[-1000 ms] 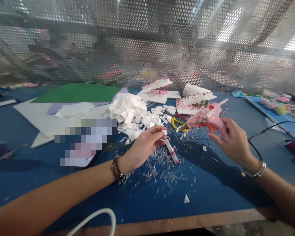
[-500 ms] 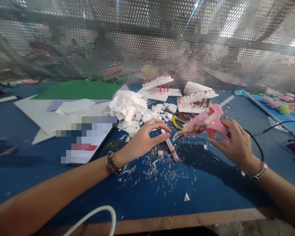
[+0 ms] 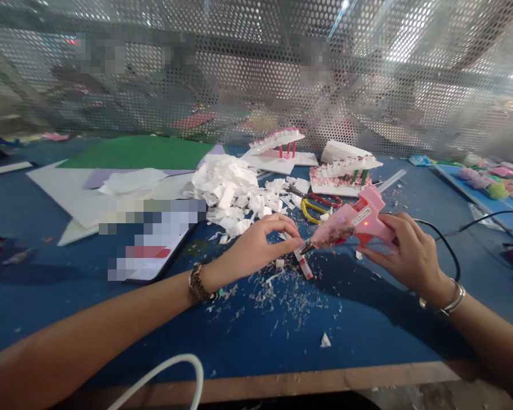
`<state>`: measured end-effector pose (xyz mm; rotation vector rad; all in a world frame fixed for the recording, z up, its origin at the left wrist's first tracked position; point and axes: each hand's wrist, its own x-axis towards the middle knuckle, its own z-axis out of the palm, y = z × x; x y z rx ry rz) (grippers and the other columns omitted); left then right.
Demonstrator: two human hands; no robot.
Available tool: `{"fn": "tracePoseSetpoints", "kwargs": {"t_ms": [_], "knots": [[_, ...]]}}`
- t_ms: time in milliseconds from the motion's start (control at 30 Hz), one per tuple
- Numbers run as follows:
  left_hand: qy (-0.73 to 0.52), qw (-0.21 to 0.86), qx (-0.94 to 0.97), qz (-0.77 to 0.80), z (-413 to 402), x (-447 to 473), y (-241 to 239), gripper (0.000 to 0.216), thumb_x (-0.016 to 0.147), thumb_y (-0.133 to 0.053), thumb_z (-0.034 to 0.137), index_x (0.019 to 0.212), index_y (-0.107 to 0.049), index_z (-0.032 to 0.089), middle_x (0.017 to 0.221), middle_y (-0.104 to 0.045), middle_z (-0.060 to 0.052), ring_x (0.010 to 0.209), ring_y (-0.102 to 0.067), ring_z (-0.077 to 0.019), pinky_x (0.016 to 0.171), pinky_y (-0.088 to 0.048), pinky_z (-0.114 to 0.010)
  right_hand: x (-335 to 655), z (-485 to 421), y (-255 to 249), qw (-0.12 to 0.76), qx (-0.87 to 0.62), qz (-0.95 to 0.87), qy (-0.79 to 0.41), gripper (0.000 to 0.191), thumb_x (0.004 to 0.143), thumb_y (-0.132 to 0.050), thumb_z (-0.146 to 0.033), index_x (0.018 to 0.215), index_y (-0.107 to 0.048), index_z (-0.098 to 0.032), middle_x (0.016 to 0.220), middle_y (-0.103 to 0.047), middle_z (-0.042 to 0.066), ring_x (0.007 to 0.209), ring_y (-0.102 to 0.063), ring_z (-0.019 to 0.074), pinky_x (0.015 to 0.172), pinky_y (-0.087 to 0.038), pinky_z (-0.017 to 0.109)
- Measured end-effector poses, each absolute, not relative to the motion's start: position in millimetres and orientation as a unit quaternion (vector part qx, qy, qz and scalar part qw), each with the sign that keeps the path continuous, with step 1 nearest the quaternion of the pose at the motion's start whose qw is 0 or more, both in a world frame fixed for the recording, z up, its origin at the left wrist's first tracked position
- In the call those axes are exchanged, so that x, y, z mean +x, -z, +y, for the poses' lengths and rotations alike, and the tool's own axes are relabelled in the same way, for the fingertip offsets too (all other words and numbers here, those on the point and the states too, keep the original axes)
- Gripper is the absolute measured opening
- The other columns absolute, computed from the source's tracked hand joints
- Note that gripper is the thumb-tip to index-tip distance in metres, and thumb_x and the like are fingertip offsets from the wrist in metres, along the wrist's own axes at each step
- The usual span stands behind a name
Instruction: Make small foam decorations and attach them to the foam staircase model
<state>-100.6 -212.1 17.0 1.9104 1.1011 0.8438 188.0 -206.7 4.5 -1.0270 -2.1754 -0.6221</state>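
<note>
My right hand (image 3: 410,250) grips the handle of a pink hot glue gun (image 3: 370,222), whose small light glows. A clear glue stick (image 3: 392,181) sticks out of its back end. Close to the metal nozzle (image 3: 308,246), the thumb and fingertips of my left hand (image 3: 269,245) are pinched together; whatever lies between them is too small to make out. Beneath the fingertips a narrow white strip with red marks (image 3: 304,266) lies on the blue table, partly hidden by my left hand. White shavings (image 3: 290,302) are scattered around it.
Scissors with red and yellow handles (image 3: 312,210) lie beside a heap of white scraps (image 3: 226,182). Two small white models (image 3: 277,162) on posts stand behind. A phone (image 3: 166,239) and paper sheets (image 3: 154,154) are at left. The gun's black cord (image 3: 453,256) runs right.
My left fingertips have moved right to the nozzle and closed into a pinch. A whitish bit at the nozzle tip no longer shows. The glue gun has shifted slightly left and tilted down.
</note>
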Motion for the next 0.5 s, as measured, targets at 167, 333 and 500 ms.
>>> {"fn": "tracePoseSetpoints", "kwargs": {"t_ms": [167, 333, 500], "knots": [[-0.326, 0.387, 0.745, 0.434, -211.7, -100.5, -14.5, 0.024, 0.082, -0.059, 0.044, 0.077, -0.065, 0.022, 0.098, -0.059, -0.004, 0.097, -0.054, -0.0212, 0.092, -0.036, -0.034, 186.5, -207.4, -5.7, 0.323, -0.39, -0.831, 0.232, 0.049, 0.08, -0.06, -0.054, 0.108, -0.05, -0.016, 0.081, -0.06, 0.004, 0.054, -0.052, 0.01, 0.048, -0.044, 0.022], [-0.322, 0.395, 0.744, 0.432, -211.0, -99.9, -13.1, 0.023, 0.081, -0.059, 0.042, 0.076, -0.065, 0.021, 0.097, -0.06, -0.004, 0.095, -0.055, -0.0213, 0.09, -0.037, -0.035, 185.9, -208.1, -5.8, 0.318, -0.386, -0.835, 0.229, 0.049, 0.08, -0.059, -0.054, 0.107, -0.05, -0.015, 0.082, -0.061, 0.005, 0.053, -0.053, 0.0092, 0.047, -0.045, 0.021], [-0.308, 0.406, 0.742, 0.436, -210.9, -98.8, -14.2, 0.021, 0.082, -0.058, 0.04, 0.076, -0.065, 0.021, 0.099, -0.059, -0.005, 0.095, -0.055, -0.0211, 0.091, -0.036, -0.036, 186.3, -207.6, -6.0, 0.319, -0.381, -0.835, 0.237, 0.05, 0.08, -0.059, -0.055, 0.106, -0.05, -0.014, 0.081, -0.061, 0.005, 0.053, -0.053, 0.009, 0.047, -0.045, 0.021]]}}
